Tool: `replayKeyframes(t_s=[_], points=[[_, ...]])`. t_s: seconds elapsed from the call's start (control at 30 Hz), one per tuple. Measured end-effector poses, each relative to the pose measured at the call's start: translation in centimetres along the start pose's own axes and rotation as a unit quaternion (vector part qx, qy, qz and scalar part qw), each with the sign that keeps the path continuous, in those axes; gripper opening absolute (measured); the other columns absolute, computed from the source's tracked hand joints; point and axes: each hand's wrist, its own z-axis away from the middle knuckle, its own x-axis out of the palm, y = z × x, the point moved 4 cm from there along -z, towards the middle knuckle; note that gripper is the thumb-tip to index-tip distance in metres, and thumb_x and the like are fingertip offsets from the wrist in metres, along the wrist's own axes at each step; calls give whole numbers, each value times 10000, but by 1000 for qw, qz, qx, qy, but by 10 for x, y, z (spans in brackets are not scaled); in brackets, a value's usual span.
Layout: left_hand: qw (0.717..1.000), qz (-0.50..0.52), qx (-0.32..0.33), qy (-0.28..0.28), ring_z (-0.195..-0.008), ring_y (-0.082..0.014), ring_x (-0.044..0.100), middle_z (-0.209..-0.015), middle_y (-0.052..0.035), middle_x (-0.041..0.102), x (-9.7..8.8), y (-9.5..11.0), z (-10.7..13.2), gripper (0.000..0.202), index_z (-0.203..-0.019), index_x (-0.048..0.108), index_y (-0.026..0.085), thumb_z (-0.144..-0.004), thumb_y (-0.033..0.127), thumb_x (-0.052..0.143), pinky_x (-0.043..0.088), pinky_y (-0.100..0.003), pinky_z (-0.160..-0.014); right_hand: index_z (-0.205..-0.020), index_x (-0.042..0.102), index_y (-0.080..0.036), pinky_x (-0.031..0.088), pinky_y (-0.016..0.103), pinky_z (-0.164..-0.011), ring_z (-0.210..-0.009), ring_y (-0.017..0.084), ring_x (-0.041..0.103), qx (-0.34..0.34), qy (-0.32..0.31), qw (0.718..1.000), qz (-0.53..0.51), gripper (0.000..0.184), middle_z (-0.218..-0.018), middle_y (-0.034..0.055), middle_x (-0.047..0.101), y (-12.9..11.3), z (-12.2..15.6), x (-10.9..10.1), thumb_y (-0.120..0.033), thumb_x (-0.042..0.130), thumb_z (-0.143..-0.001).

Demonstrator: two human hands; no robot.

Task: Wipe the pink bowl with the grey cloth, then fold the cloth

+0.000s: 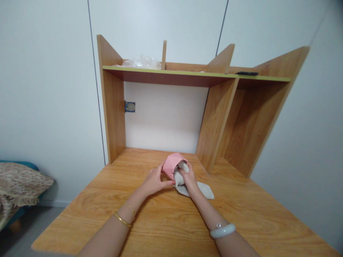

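A pink faceted pot (171,165) is tipped on its side just above or on the wooden desk, its mouth facing me and to the right. My left hand (157,181) grips its left side, thumb near the lower rim. With my right hand (188,176) I hold a light grey cloth (205,190), part of it pushed into the mouth of the pot. The rest of the cloth trails out to the right beneath my wrist. My right fingertips are partly hidden by the cloth and the rim.
The wooden desk (166,225) carries a hutch with upright panels (215,125) behind the pot. On its shelf (187,73) lie a clear plastic bag (142,62) and a dark flat object (247,73). A wall socket box (130,107) shows at the back. A patterned fringed blanket (21,182) is at left.
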Motion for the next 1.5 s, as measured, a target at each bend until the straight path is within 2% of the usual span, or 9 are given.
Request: replayKeyframes(t_s=[0.13,0.23,0.37,0.53,0.73,0.93,1.13,1.33,1.5], points=[[999,41,9,22,-1106,-230,480,-1241,-122,492,8,1,3,789,-1301,290,156,-672,472,647,368,-359,-943,-1068,484,-158,479,335,-767,-900,235,596,9,-27,997,-66,521,-1005,83,624,2,-1,6,-331,587,-587],[998,47,1,50,-1071,-218,506,-1194,-124,522,9,0,4,720,-1260,321,133,-685,426,641,393,-347,-916,-1030,488,-166,488,330,-719,-829,228,607,34,-17,995,-87,538,-930,66,633,5,-1,8,-323,628,-535],[997,13,-11,79,-1007,-220,540,-1122,-112,561,8,4,3,634,-1188,390,138,-662,373,655,423,-346,-867,-993,495,-170,481,337,-725,-805,221,604,43,0,997,-62,549,-896,62,632,11,-3,9,-317,661,-491],[997,-21,5,74,-1016,-243,532,-1130,-114,559,5,6,2,643,-1184,416,149,-628,341,674,410,-370,-888,-1033,481,-163,472,342,-732,-855,231,593,16,14,1000,-1,612,-964,88,624,14,-6,6,-316,678,-474],[996,-51,5,75,-1090,-271,481,-1217,-139,500,0,1,2,821,-1335,260,150,-641,357,649,366,-401,-932,-1106,447,-158,464,326,-729,-869,230,595,15,20,997,78,667,-973,98,621,13,-5,3,-343,671,-506],[993,-91,18,68,-1125,-280,447,-1294,-121,438,-5,5,3,860,-1373,175,184,-652,349,615,342,-409,-944,-1153,437,-138,461,317,-694,-830,234,600,-2,23,991,132,672,-926,98,630,1,-2,0,-337,640,-544],[993,-112,13,42,-1062,-269,490,-1211,-103,515,-5,3,2,762,-1309,312,182,-623,311,617,356,-400,-920,-1214,398,-111,451,296,-632,-696,211,606,-27,3,982,187,686,-792,62,635,-10,3,-1,-326,603,-595],[992,-121,7,36,-998,-257,523,-1153,-104,555,-8,-2,1,710,-1288,368,167,-627,296,593,385,-381,-887,-1191,429,-146,457,307,-656,-726,214,607,-66,-3,977,202,600,-825,68,638,-8,7,3,-313,575,-634],[991,-123,1,45,-991,-242,525,-1162,-74,567,-12,1,0,666,-1288,396,194,-641,245,548,381,-368,-899,-1191,424,-158,463,312,-673,-743,209,611,-67,-22,977,201,571,-855,71,640,-3,10,7,-274,553,-647]])
